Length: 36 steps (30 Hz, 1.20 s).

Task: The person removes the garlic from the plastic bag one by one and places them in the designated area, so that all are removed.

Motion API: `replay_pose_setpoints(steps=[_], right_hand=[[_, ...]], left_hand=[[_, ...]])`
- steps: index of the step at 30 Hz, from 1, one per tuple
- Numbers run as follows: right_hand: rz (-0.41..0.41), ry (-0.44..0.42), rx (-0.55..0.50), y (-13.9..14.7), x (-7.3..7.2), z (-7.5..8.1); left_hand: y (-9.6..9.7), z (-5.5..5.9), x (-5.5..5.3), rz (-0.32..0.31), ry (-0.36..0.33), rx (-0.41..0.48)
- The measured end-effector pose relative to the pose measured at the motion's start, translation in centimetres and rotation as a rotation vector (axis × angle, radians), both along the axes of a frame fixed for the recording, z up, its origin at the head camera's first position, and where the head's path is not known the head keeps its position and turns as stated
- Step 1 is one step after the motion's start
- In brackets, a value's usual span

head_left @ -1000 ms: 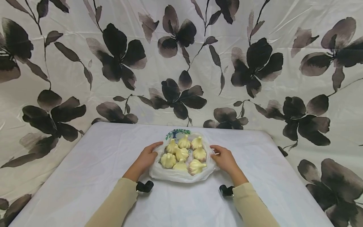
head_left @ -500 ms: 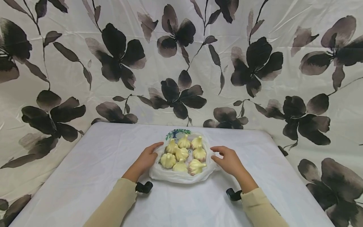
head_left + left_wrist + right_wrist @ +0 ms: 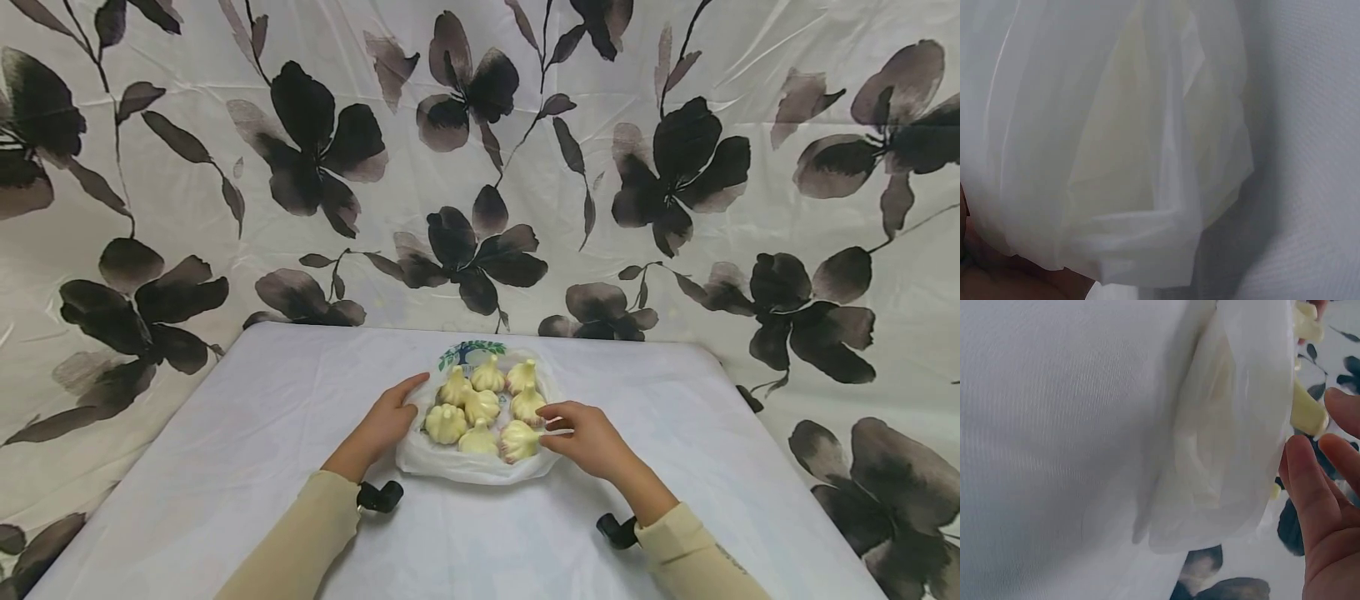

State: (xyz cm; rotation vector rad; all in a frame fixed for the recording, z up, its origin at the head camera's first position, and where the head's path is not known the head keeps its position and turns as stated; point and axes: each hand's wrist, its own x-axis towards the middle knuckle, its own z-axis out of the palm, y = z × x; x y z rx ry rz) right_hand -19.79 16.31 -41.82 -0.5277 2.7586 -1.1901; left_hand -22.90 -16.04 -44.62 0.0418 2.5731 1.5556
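Note:
A white plastic bag (image 3: 480, 471) with its mouth spread lies on the table, holding several pale yellow garlic bulbs (image 3: 482, 407). My left hand (image 3: 384, 423) holds the bag's left side, index finger stretched along the rim; in the left wrist view the bag's plastic (image 3: 1129, 156) covers most of that hand. Over the right rim reaches my right hand (image 3: 588, 442), its thumb and fingers spaced around the stem of the front right garlic bulb (image 3: 517, 442). In the right wrist view that stem (image 3: 1310, 412) shows between the parted digits; contact is not clear.
The table (image 3: 262, 467) is covered by a white cloth. Behind it and at both sides hangs a floral sheet (image 3: 562, 183). Each wrist bears a black camera mount (image 3: 382, 497). A green and blue tree print (image 3: 471, 352) marks the bag's far edge.
My right hand has left the bag's right rim, drawn slightly back, then moved left over the bag to the front right garlic bulb. The left hand stays at the left rim.

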Motion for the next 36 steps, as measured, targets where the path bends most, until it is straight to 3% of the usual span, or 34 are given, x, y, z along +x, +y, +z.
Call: replay_pose_setpoints(steps=[7, 19, 36], right_hand=[[0.006, -0.001, 0.038, -0.8, 0.1, -0.1], [0.108, 0.129, 0.022, -2.0, -0.4, -0.1], [0.092, 0.156, -0.035, -2.2, -1.0, 0.1]], left_hand=[[0.0, -0.1, 0.0, 0.001, -0.004, 0.002], [0.3, -0.4, -0.1, 0.015, -0.016, 0.007], [0.2, -0.4, 0.2, 0.018, -0.013, 0.016]])
